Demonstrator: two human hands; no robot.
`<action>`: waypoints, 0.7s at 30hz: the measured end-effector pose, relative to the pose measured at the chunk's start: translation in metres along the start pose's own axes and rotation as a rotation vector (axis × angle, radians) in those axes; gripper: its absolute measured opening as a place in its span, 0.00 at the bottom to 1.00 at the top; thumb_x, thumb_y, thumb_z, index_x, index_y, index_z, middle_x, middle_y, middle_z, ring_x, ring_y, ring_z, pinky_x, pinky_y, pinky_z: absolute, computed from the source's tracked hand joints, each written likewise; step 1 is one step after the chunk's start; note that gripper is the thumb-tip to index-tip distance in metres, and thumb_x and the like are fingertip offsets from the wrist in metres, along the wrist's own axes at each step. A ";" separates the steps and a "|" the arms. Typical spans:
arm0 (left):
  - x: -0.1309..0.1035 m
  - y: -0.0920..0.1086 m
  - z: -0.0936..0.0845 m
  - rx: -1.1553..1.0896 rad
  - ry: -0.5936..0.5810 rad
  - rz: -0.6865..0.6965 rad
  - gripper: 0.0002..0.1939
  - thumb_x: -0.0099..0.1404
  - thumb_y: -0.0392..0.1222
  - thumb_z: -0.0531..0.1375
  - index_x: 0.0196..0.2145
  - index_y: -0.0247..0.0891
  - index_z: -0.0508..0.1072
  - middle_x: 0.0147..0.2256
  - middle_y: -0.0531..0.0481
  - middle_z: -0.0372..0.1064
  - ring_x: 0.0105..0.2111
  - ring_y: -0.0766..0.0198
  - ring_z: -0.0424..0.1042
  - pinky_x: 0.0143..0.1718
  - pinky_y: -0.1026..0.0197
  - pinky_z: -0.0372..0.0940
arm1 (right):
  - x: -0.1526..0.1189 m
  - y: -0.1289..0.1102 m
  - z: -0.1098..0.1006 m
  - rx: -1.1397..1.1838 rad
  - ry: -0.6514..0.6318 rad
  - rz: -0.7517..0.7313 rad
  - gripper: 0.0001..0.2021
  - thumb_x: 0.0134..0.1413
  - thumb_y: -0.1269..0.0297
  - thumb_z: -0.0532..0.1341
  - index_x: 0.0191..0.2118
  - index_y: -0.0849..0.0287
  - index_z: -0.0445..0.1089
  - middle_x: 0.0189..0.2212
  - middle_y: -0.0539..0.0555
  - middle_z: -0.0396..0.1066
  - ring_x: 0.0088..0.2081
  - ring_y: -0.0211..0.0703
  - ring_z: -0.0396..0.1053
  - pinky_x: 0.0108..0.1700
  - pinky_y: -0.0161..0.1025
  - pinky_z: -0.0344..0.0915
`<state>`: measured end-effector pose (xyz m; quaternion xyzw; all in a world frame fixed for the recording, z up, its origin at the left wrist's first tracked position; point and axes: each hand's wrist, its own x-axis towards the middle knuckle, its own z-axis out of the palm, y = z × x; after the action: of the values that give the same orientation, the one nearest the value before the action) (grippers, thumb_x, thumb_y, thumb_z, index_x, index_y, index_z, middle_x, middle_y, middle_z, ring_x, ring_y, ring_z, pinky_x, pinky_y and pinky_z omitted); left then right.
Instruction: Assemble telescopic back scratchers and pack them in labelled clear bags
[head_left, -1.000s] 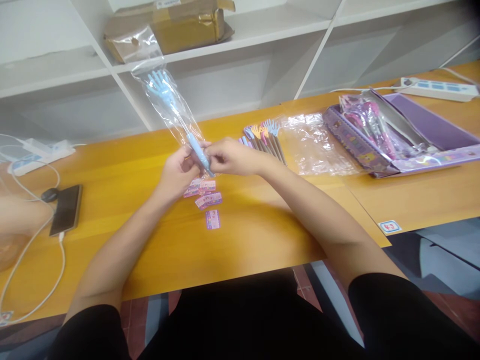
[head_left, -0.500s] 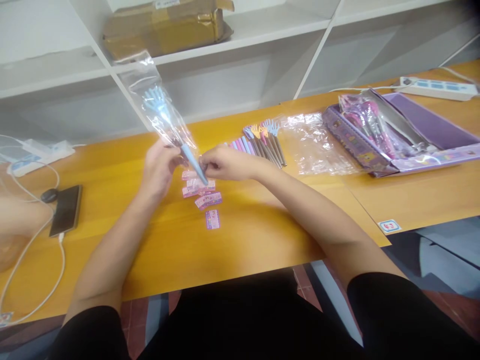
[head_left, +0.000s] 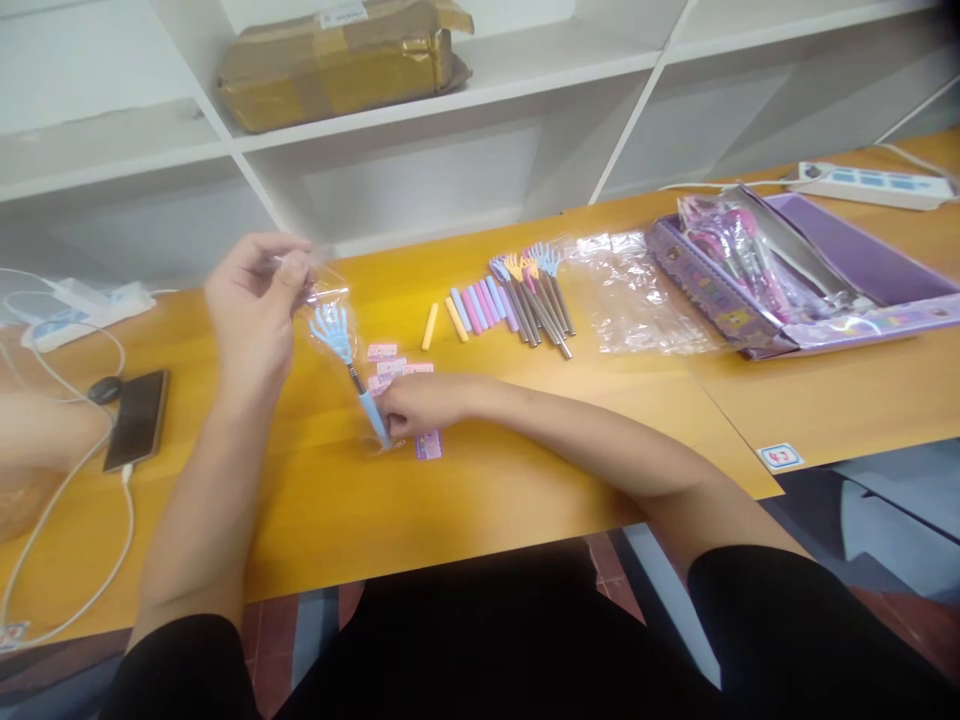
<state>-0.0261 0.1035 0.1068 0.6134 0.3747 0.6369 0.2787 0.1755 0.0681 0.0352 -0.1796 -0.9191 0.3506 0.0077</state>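
Note:
A blue hand-shaped back scratcher (head_left: pixel 369 405) is inside a clear plastic bag (head_left: pixel 328 290), tilted with its claw up and its handle toward me. The bag's top end is pinched in my left hand (head_left: pixel 259 300). My right hand (head_left: pixel 420 405), fingers curled closed, is at the blue handle near the bag's lower end; its fingertips are partly hidden. Under and behind that hand lie several small pink and purple cards (head_left: pixel 429 445). Farther back are colored handle tubes (head_left: pixel 480 305), a lone yellow tube (head_left: pixel 430 326) and a cluster of metal back scratcher heads (head_left: pixel 536 300).
Clear plastic bags (head_left: pixel 630 290) lie beside a purple display box (head_left: pixel 720 290) with bagged pink items. A phone (head_left: pixel 136 420) charges at left, near a blurred arm of another person (head_left: pixel 45 430). Power strips (head_left: pixel 874 185) and white shelving with a cardboard box (head_left: pixel 337 65) stand behind.
The bagged back scratcher has come down toward the table. My left hand moved from the shaft to the bag's top end; my right hand moved nearer to me along the handle.

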 end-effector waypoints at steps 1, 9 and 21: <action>0.000 0.002 0.000 0.011 0.006 0.011 0.07 0.69 0.48 0.75 0.41 0.45 0.84 0.28 0.58 0.73 0.28 0.69 0.67 0.32 0.58 0.62 | 0.000 -0.002 0.001 -0.001 -0.008 0.004 0.04 0.62 0.72 0.62 0.37 0.61 0.76 0.30 0.50 0.75 0.30 0.38 0.62 0.35 0.37 0.52; -0.004 0.013 -0.002 0.020 -0.038 0.018 0.11 0.74 0.50 0.71 0.37 0.42 0.81 0.25 0.57 0.68 0.25 0.70 0.61 0.29 0.56 0.57 | -0.022 0.007 -0.034 -0.115 0.209 0.184 0.08 0.67 0.72 0.58 0.39 0.61 0.75 0.40 0.57 0.79 0.34 0.41 0.65 0.37 0.40 0.52; -0.008 0.023 0.007 -0.018 -0.034 0.107 0.14 0.74 0.46 0.70 0.51 0.51 0.70 0.26 0.66 0.72 0.21 0.70 0.59 0.24 0.59 0.53 | -0.036 0.011 -0.049 -0.198 -0.043 0.448 0.14 0.58 0.62 0.76 0.45 0.61 0.78 0.49 0.59 0.78 0.39 0.44 0.71 0.36 0.40 0.55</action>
<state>-0.0165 0.0848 0.1206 0.6406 0.3311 0.6438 0.2560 0.2193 0.0952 0.0695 -0.3715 -0.8862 0.2553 -0.1073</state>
